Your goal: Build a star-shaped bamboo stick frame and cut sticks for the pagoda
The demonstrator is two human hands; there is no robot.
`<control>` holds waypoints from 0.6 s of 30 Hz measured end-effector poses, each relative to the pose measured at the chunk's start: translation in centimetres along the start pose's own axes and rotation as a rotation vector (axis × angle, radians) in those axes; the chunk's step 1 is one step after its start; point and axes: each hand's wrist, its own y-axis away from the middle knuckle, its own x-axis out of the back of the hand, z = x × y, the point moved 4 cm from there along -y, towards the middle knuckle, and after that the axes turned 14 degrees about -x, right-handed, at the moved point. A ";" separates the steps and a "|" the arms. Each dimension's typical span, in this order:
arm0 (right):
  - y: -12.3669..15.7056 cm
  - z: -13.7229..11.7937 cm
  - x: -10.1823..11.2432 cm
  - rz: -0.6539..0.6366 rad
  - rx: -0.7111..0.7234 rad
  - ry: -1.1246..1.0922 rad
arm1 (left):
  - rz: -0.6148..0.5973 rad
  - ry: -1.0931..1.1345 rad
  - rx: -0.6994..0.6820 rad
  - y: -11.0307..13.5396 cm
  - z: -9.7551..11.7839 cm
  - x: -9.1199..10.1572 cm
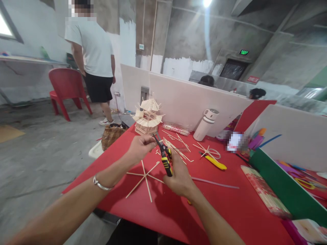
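Observation:
In my right hand (pixel 180 175) is a pair of black-and-yellow cutting pliers (pixel 166 161), its jaws pointing up and left. My left hand (pixel 141 146) is closed in a pinch close to the jaws; whatever it holds is too small to make out. Below my hands a star of thin wooden sticks (pixel 145 175) lies flat on the red table (pixel 122 207). Beyond the pliers, loose sticks (pixel 176 148) and short cut pieces are scattered. A pagoda model built of sticks (pixel 149 117) stands at the table's far left corner.
A yellow utility knife (pixel 216 162) lies near a second stick star (pixel 207 150). Behind stand a white thermos (pixel 205 124) and white partition boards (pixel 184 98). At right are a packet of sticks (pixel 265 190) and a green box (pixel 288 183). A person (pixel 93 51) stands near a red chair (pixel 67 90).

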 end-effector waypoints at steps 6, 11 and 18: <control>0.3 0.7 0.3 -0.038 -0.099 -0.035 | -0.066 -0.130 -0.092 0.1 -0.2 -0.6; 0.2 1.7 0.2 -0.035 -0.127 -0.039 | -0.083 -0.174 -0.161 0.1 -0.5 -1.0; -0.2 2.6 1.1 -0.080 0.007 0.058 | -0.169 -0.093 -0.158 -0.2 0.7 -1.3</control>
